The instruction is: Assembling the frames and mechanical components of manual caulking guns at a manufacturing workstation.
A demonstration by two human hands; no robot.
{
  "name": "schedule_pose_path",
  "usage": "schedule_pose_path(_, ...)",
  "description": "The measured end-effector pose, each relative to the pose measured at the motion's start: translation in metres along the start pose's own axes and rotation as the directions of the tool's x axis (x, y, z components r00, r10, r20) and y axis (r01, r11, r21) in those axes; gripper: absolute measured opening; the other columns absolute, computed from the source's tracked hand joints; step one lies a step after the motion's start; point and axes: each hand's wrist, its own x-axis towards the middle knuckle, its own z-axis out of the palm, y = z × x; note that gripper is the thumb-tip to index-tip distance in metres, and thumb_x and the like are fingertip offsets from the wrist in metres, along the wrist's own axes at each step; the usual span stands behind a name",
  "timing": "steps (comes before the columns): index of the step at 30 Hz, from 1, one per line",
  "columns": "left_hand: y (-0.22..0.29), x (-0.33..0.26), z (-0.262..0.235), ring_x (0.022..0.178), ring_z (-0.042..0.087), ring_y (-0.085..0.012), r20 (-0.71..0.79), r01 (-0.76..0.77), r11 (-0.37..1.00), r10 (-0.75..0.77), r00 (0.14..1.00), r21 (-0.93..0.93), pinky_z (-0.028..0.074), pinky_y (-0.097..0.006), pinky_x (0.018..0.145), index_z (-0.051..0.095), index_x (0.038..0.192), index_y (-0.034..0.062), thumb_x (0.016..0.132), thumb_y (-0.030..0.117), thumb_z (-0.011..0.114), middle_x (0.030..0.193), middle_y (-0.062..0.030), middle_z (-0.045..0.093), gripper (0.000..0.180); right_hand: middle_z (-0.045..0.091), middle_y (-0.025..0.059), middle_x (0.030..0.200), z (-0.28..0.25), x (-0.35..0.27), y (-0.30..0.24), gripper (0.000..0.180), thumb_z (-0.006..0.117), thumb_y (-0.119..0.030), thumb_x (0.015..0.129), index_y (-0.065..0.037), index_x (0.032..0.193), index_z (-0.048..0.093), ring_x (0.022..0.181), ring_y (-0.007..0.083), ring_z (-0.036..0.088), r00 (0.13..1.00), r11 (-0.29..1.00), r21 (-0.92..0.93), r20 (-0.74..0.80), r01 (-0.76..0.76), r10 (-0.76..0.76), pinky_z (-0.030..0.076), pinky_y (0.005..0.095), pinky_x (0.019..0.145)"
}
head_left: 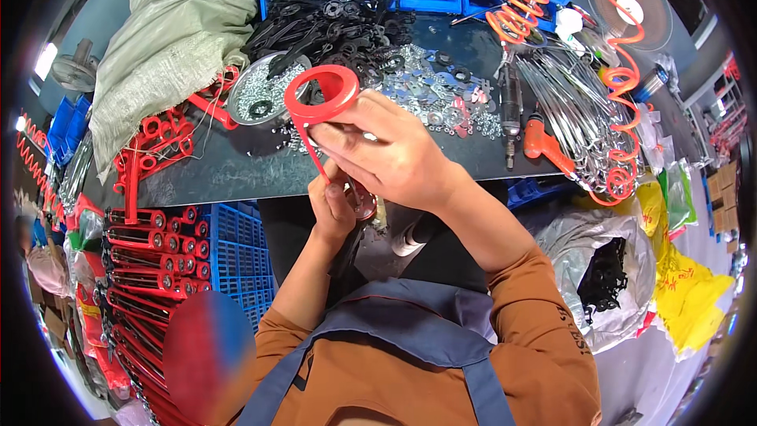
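Note:
Both hands hold a red metal frame [317,115] with a wide ring at its upper end and a narrow bar running down from it, much like a caulking gun body. My right hand [394,146] is closed on the right side of the ring, thumb and fingers against its lower rim. Lower down, my left hand [334,207] grips the other end of the frame, its fingers curled round it. Part of that lower end is hidden by my fingers. The frame is tilted in front of the near edge of the dark workbench [264,162].
Black parts [335,24], loose metal pieces [422,83] and a round tray [260,95] cover the bench. Hooked rods [564,95], an orange-red power tool [546,146] and orange coiled hoses [516,20] lie right. Finished-looking red frames [158,252] stack left beside a blue crate [236,244].

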Motion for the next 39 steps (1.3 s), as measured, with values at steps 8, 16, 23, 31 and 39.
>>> schedule_pose_path(8, -0.017, -0.003, 0.004, 0.069, 0.064, -0.0157, -0.011, 0.014, 0.999, -0.014, 1.0, -0.051, 0.048, -0.026, 0.061, 0.054, 0.112, -0.0107, 0.097, 0.057, 0.025, 0.078, -0.0101, 0.066, 0.076, 0.058, 0.0081, 0.097, -0.011, 0.01, 0.007, 0.025, 0.065, -0.008, 0.067, 0.001, 0.09, 0.063, 0.082, 0.0237, 0.057, 0.993, 0.995, -0.07, 0.096, 0.069, -0.062, 0.051, 0.0324, 0.07)
schedule_pose_path(16, 0.0, 0.0, 0.002, 0.075, 0.065, -0.0163, 0.043, -0.003, 0.999, 0.002, 0.999, 0.035, 0.049, -0.026, 0.064, 0.053, 0.113, -0.0131, 0.097, 0.058, 0.023, 0.088, -0.0137, 0.066, 0.079, 0.057, 0.0095, 0.093, -0.012, 0.002, 0.006, 0.027, 0.065, -0.011, 0.063, 0.002, 0.086, 0.06, 0.075, 0.0228, 0.055, 0.998, 0.998, -0.003, -0.011, 0.066, -0.066, 0.05, 0.0308, 0.066)
schedule_pose_path(23, -0.009, -0.002, -0.001, 0.071, 0.062, -0.0153, 0.013, 0.017, 1.0, -0.017, 1.0, -0.015, 0.047, -0.025, 0.061, 0.052, 0.115, -0.0131, 0.096, 0.058, 0.027, 0.086, -0.0123, 0.064, 0.078, 0.061, 0.0114, 0.096, -0.014, 0.0, 0.001, 0.033, 0.07, -0.004, 0.059, 0.004, 0.09, 0.063, 0.073, 0.0243, 0.06, 0.993, 0.995, -0.104, 0.113, -0.007, 0.019, 0.051, 0.0336, 0.065)
schedule_pose_path(31, -0.012, -0.007, -0.002, 0.077, 0.062, -0.0182, 0.053, 0.114, 0.971, -0.105, 0.993, -0.212, 0.051, -0.03, 0.069, 0.053, 0.107, -0.0069, 0.09, 0.068, 0.035, 0.088, -0.012, 0.062, 0.078, 0.065, 0.0165, 0.105, -0.089, -0.047, 0.067, 0.031, 0.066, -0.02, 0.083, -0.001, 0.107, 0.064, 0.095, 0.0312, 0.06, 0.894, 0.666, -0.6, -0.246, -0.444, 0.374, 0.047, 0.041, 0.086)
schedule_pose_path(39, 0.0, -0.001, 0.008, 0.07, 0.061, -0.0092, 0.049, 0.222, 0.928, -0.217, 0.975, -0.3, 0.049, -0.023, 0.062, 0.057, 0.097, -0.0033, 0.094, 0.002, 0.053, 0.081, -0.006, 0.064, 0.008, 0.064, 0.0199, 0.083, -0.147, -0.2, 0.15, 0.036, 0.07, -0.017, 0.07, 0.009, 0.092, 0.057, 0.075, 0.0325, 0.064, 0.122, -0.007, -0.494, -0.228, -0.869, 0.966, 0.052, 0.042, 0.068)
